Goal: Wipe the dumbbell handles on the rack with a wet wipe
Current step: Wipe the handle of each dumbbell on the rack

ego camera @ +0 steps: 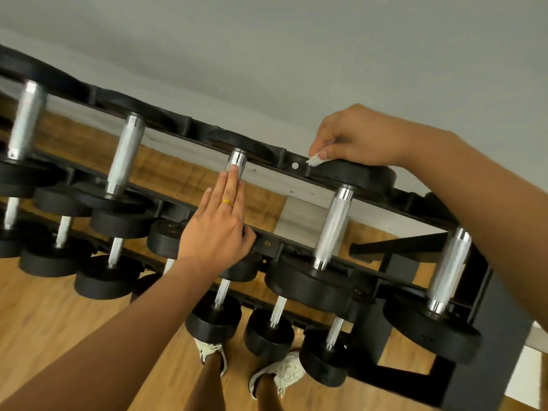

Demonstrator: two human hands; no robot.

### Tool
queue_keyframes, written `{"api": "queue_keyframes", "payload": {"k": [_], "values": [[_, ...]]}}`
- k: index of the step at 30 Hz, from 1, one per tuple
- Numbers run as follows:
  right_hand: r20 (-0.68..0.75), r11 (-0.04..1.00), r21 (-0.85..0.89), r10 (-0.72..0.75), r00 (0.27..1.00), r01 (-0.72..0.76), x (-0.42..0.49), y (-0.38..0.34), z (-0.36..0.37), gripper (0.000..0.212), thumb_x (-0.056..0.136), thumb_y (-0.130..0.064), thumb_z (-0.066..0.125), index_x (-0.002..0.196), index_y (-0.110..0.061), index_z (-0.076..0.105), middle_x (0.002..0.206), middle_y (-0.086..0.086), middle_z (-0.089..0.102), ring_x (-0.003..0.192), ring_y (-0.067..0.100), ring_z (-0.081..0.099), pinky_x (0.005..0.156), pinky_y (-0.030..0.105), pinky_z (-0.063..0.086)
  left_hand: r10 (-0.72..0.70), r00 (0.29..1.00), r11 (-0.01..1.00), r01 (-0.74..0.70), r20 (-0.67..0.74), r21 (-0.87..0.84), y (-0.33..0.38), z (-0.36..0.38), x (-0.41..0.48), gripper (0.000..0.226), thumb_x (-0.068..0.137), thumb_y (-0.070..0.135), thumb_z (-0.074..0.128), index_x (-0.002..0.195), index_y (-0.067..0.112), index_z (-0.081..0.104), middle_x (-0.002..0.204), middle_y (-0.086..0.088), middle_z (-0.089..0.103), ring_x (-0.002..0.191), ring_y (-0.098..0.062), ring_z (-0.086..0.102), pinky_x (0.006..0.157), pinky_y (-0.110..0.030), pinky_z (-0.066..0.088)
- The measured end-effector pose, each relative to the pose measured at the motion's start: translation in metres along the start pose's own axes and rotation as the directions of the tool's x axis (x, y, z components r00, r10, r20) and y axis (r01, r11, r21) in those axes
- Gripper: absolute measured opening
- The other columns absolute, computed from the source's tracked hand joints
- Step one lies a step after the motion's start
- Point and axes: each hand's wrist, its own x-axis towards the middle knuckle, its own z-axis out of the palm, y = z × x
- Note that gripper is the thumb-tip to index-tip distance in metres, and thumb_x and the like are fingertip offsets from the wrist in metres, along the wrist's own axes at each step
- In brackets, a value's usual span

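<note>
— Rack and load?
— A black tiered rack [504,366] is set against a grey wall [296,54] and filled with dumbbells [308,289].
— Hands?
— The left hand [219,223] is laid flat along a top-tier handle [237,160], fingers straight, nothing held. The right hand [355,137] is rested on the next dumbbell's far head [364,176], its grip closed in a pinch.
— Wet wipe?
— The wet wipe [314,160] is pinched at the right fingertips, touching that head.
</note>
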Motion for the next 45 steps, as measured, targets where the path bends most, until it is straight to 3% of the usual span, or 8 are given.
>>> {"api": "queue_keyframes", "payload": {"k": [3,8,14,23,28,32,39,45], "values": [[0.112,0.999,0.018,0.027,0.993,-0.03,0.006,0.0,-0.008,0.019,0.094,-0.018,0.068,0.107,-0.029,0.075,0.104,-0.008,0.07,0.093,0.008,0.062,0.092,0.032,0.049,-0.001,1.0,1.0,0.001,-0.014,0.001,0.0,0.002,0.0,0.078,0.101,0.039,0.041,0.162,-0.001,0.011,0.17,-0.019,-0.009,0.158,-0.028,-0.001,0.125,-0.043,0.014],[0.139,0.997,0.028,0.065,0.988,-0.069,0.016,0.003,-0.011,0.019,0.092,-0.019,0.07,0.105,-0.033,0.076,0.095,-0.01,0.071,0.085,-0.003,0.06,0.074,0.008,0.042,0.003,0.999,1.0,-0.004,-0.041,-0.019,-0.003,0.005,-0.001,0.077,0.103,0.042,0.037,0.162,0.0,0.011,0.17,-0.019,-0.01,0.158,-0.028,-0.001,0.126,-0.045,0.015],[0.294,0.991,-0.1,0.119,0.948,-0.093,0.055,-0.013,0.004,0.019,0.093,-0.017,0.069,0.11,-0.024,0.076,0.092,-0.014,0.068,0.083,-0.001,0.058,0.083,0.026,0.04,0.007,0.999,1.0,-0.008,-0.042,-0.026,-0.003,0.005,-0.001,0.078,0.103,0.044,0.035,0.162,0.0,0.01,0.17,-0.019,-0.01,0.159,-0.03,0.0,0.127,-0.046,0.014],[0.167,0.999,-0.02,0.052,0.985,-0.049,-0.008,-0.013,-0.018,0.019,0.093,-0.021,0.069,0.105,-0.034,0.076,0.093,-0.02,0.069,0.084,-0.01,0.059,0.072,0.008,0.038,-0.003,1.0,1.0,0.002,-0.029,-0.004,-0.006,0.005,-0.001,0.077,0.103,0.042,0.04,0.162,0.0,0.015,0.171,-0.019,-0.006,0.159,-0.029,0.001,0.126,-0.044,0.013],[0.172,0.993,-0.118,0.017,0.985,0.003,0.015,-0.022,0.001,0.019,0.094,-0.017,0.069,0.11,-0.022,0.077,0.089,-0.013,0.068,0.091,0.009,0.062,0.075,0.015,0.042,-0.006,1.0,1.0,0.006,-0.005,0.002,-0.001,-0.001,-0.001,0.078,0.103,0.042,0.041,0.162,0.0,0.012,0.171,-0.019,-0.008,0.159,-0.028,-0.003,0.126,-0.042,0.008],[0.074,0.996,-0.088,-0.013,0.997,0.019,-0.021,-0.011,-0.006,0.019,0.094,-0.019,0.068,0.11,-0.025,0.076,0.105,-0.006,0.073,0.099,0.012,0.063,0.092,0.033,0.048,-0.008,1.0,1.0,0.008,-0.003,0.016,-0.001,-0.002,0.0,0.081,0.102,0.041,0.047,0.162,-0.001,0.013,0.17,-0.02,-0.006,0.159,-0.029,-0.001,0.125,-0.042,0.006],[-0.126,0.998,-0.027,-0.052,0.991,0.049,-0.039,-0.001,0.009,0.021,0.094,-0.021,0.068,0.114,-0.022,0.075,0.109,-0.004,0.071,0.097,0.005,0.056,0.081,0.008,0.036,-0.006,1.0,1.0,0.006,-0.009,0.018,0.001,-0.001,-0.001,0.082,0.102,0.042,0.051,0.162,-0.001,0.015,0.171,-0.021,-0.004,0.158,-0.031,0.001,0.125,-0.043,0.01],[-0.42,0.999,-0.041,-0.024,0.907,0.008,-0.07,-0.001,0.043,0.019,0.093,-0.018,0.069,0.111,-0.018,0.077,0.104,0.003,0.074,0.093,0.018,0.055,0.079,0.024,0.031,-0.002,1.0,1.0,0.002,-0.014,0.02,0.0,-0.001,-0.002,0.082,0.101,0.041,0.053,0.162,-0.001,0.017,0.171,-0.02,-0.004,0.159,-0.03,0.001,0.125,-0.044,0.012]]}}
